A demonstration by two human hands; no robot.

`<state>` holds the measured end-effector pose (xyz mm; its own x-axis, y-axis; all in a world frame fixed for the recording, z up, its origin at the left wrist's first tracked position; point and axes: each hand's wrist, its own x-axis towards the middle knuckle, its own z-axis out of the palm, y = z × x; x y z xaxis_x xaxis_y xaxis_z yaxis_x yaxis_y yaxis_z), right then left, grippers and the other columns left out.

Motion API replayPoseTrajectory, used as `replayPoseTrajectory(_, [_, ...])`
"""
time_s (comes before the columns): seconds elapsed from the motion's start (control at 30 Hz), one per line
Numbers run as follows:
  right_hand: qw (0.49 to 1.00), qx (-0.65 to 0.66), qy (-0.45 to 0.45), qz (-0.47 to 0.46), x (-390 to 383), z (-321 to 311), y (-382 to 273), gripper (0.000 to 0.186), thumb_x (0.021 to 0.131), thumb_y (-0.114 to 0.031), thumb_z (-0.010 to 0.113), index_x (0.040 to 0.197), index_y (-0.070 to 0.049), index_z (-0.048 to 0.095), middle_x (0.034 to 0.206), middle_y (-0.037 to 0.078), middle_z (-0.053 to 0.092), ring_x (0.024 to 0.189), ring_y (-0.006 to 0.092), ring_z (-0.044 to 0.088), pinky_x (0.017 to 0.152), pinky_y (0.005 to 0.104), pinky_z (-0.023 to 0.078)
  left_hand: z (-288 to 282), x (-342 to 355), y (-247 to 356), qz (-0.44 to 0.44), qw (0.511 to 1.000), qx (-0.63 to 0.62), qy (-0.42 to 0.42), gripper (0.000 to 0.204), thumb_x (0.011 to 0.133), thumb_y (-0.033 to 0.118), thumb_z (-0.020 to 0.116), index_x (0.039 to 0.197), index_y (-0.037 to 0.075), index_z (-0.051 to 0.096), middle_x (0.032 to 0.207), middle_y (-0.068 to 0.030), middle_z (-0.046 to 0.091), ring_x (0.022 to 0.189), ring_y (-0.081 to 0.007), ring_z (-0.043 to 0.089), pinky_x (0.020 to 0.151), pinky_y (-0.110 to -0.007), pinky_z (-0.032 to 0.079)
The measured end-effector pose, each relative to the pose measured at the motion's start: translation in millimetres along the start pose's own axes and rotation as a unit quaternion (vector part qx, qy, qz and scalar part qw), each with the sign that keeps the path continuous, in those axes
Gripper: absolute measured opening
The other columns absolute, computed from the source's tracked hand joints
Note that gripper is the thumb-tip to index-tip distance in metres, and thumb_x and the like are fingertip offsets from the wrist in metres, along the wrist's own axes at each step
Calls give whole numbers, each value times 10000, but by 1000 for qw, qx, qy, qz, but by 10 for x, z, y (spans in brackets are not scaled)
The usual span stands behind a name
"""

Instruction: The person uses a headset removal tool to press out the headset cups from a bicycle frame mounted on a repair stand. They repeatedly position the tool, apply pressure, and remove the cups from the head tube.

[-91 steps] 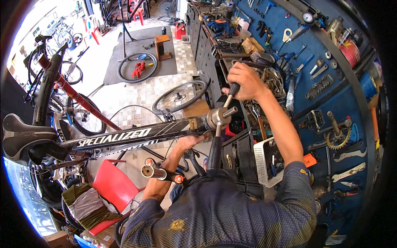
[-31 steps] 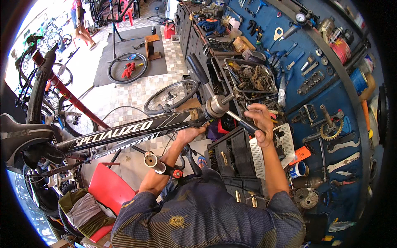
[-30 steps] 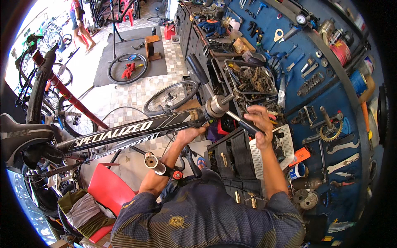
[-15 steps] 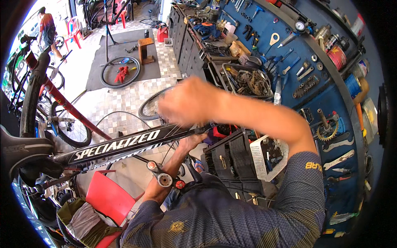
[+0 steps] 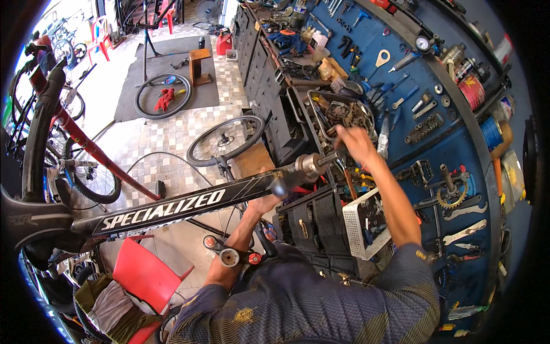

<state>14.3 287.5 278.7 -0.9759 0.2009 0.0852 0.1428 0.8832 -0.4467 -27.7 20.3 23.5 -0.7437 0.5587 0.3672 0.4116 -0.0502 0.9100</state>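
Setting: bicycle workshop. Clock read from the steel collar, 12 o'clock toward the far floor. Tiled floor [image 5: 172, 135], 9 to 11 o'clock; loose wheel [image 5: 224, 140], between 9 and 10. Blue tool board [image 5: 371, 38], 1 to 3 o'clock. White perforated basket [image 5: 356, 237], 5 o'clock. Red chair [image 5: 140, 269], 8 o'clock.

Item 1. Black frame tube [image 5: 183, 207], white lettering, running from the collar toward 8 to 9 o'clock.

Item 2. Steel collar [image 5: 311, 165] at the tube's near end, with a metal spindle [image 5: 329, 158] pointing to 2. Dark blurred part [image 5: 278, 188] at 8; probably a tool handle in motion.

Item 3. Left hand [image 5: 264, 200], 8 o'clock, closed around the tube from below, fingertips over its far side.

Item 4. Right hand [image 5: 357, 147], 2 o'clock, beside the spindle; fingers part-curled, contact or hold not discernible.

Handling notes, by judgement. Brace the tube firmly so it cannot twist. Keep left knuckles outside the handle's sweep. Hold the spindle square to the opening; push evenly. Turn by the handle ends for leverage; ease off if anything binds.
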Motion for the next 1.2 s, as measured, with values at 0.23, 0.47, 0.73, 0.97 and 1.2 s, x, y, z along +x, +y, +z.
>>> replayPoseTrajectory(0.23, [977, -201, 57, 39, -1728, 146, -983, 667, 991, -353, 641, 1512, 17, 450, 687, 227, 686, 622, 411, 703, 552, 492, 552, -101, 48, 207, 33, 997, 44, 63, 604, 713, 101, 821, 1225, 12, 514, 930, -89, 681, 875, -242, 677, 825, -402, 547])
replayPoseTrajectory(0.47, [963, -61, 187, -184, -1661, 523, -1988, 548, 837, -91, 830, 1317, 14, 588, 1002, 209, 752, 743, 314, 771, 637, 382, 610, -145, 27, 277, 41, 996, 72, 25, 244, 822, 252, 746, 954, 54, 691, 929, -132, 695, 852, -375, 655, 853, -510, 511])
replayPoseTrajectory(0.73, [783, -183, 102, -586, -1004, 205, -2147, 315, 747, -244, 693, 1015, -88, 753, 726, -32, 465, 644, 140, 481, 532, 311, 364, -100, -24, 292, 39, 995, 87, 8, 313, 825, 245, 773, 1072, 63, 710, 1014, -139, 713, 974, -343, 654, 916, -489, 502])
replayPoseTrajectory(0.97, [890, -265, -23, -370, -17, 363, -2579, 122, 851, -212, 666, 842, -94, 699, 807, 103, 677, 762, 332, 722, 655, 477, 579, -123, -140, 432, -2, 995, 80, 66, 338, 845, 253, 776, 1120, 68, 709, 1060, -126, 718, 1023, -323, 661, 935, -475, 508])
replayPoseTrajectory(1.2, [945, -285, -153, -44, 1257, 185, -2083, 421, 739, -192, 595, 1099, -198, 813, 1042, 127, 785, 994, 310, 748, 873, 429, 582, -140, -52, 396, 49, 991, 106, 66, 313, 839, 260, 781, 1068, 62, 702, 990, -124, 715, 918, -335, 674, 859, -454, 530])
